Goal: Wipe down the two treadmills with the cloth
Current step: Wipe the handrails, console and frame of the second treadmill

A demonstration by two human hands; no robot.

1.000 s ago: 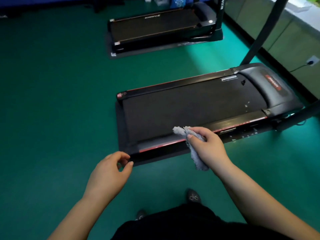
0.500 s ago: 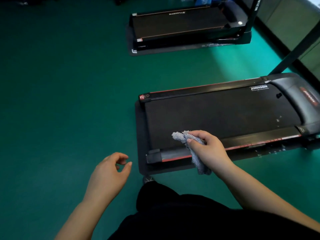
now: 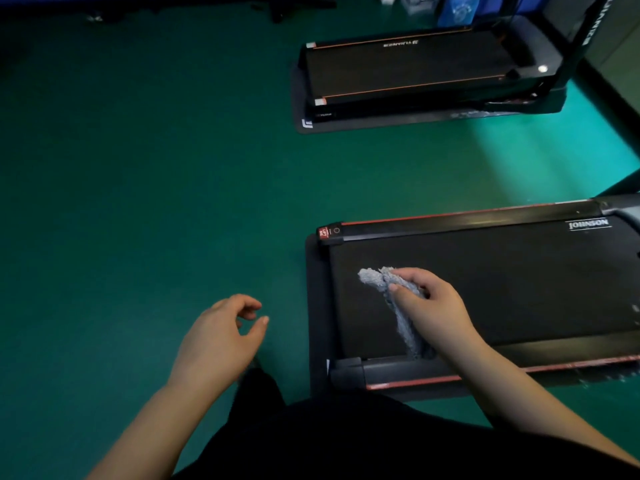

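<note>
While right hand (image 3: 433,306) pinches bunched cloth (image 3: 388,289) over near treadmill (image 3: 502,282) belt: flatten it, press w/ long overlapping strokes; left hand (image 3: 221,337) loose, empty.

The green floor (image 3: 138,202) fills most of the frame, with a bright patch of light (image 3: 540,150) at the right. A dark mat (image 3: 313,306) lies at lower right, a second mat (image 3: 298,109) at upper right. At the top edge stands a blue container (image 3: 457,10), perhaps a water bottle.

Green floor (image 3: 138,202) bearing two black mats: near mat (image 3: 316,306) under near treadmill (image 3: 519,271); far mat (image 3: 298,109) under far treadmill (image 3: 415,67).
</note>
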